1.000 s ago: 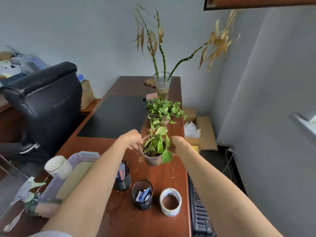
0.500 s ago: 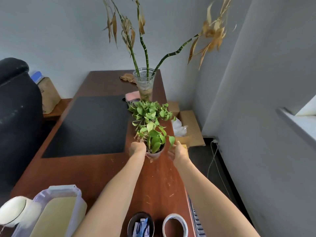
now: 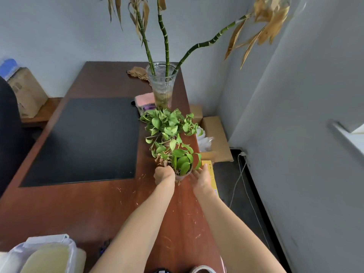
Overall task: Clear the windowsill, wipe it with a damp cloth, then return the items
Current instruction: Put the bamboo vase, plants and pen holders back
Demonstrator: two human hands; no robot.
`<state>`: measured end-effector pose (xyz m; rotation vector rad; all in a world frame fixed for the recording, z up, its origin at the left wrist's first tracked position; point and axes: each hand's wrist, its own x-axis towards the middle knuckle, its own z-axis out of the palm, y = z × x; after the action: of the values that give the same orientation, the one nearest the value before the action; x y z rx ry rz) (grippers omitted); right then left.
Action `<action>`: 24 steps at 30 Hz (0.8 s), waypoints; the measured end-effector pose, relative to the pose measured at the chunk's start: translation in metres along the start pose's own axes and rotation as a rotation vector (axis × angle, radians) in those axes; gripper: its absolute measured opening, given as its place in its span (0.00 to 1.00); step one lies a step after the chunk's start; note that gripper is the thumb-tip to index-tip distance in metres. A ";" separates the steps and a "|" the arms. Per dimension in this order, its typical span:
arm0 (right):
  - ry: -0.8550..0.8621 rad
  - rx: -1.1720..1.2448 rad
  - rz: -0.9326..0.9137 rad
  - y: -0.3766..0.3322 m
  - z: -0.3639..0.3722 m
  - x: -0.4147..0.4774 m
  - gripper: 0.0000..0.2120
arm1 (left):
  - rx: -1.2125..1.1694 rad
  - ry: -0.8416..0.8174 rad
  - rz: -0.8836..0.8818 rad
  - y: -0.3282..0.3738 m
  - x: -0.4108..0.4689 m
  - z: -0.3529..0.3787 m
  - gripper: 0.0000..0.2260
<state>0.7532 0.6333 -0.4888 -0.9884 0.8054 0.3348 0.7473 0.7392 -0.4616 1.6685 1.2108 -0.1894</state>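
Vase: I see a glass vase (image 3: 162, 83) at the far end of the surface (image 3: 94, 205). It holds three bamboo stalks in cloudy water.
Pot: a small clear pot (image 3: 182, 175) with a green leafy plant sits close to the surface's right edge.
Second plant: a bushier second plant (image 3: 167, 125) stands just behind the pot. Its leaves hide its own container from me.
Box: an open cardboard box (image 3: 215, 134) on the floor holds crumpled white material.
Tub: a plastic tub (image 3: 45, 253) at bottom left has pale yellow contents and is partly cut off.
Left hand: my left hand (image 3: 164, 173) has its fingers curled round the pot's left side, grasping it.
Right hand: my right hand (image 3: 202, 178) has straight, relaxed fingers (image 3: 204, 169) grasping nothing. The palm faces the pot's right side from just beside it, and I cannot tell whether they touch.
Hard to see: I cannot tell whether the pot's base rests on the surface. The windowsill (image 3: 346, 134) is cut off at the right.
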 end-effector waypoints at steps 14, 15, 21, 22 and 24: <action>-0.016 -0.411 0.029 0.002 -0.009 0.000 0.26 | 0.018 -0.197 0.038 -0.021 0.031 -0.003 0.13; 0.000 -0.432 0.052 0.001 -0.011 -0.007 0.21 | 0.007 -0.201 0.043 -0.020 0.026 -0.011 0.14; -0.122 -0.557 0.155 0.011 -0.017 -0.064 0.09 | 0.030 -0.170 0.113 -0.034 -0.029 -0.072 0.13; -0.139 -0.602 0.154 0.019 -0.013 -0.073 0.13 | 0.046 -0.164 0.125 -0.041 -0.034 -0.082 0.14; -0.164 -0.711 0.113 0.038 -0.004 -0.088 0.19 | 0.067 -0.170 0.115 -0.055 -0.039 -0.100 0.16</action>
<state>0.6699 0.6585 -0.4492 -1.5537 0.5963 0.8247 0.6450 0.7926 -0.4255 1.7378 0.9884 -0.2970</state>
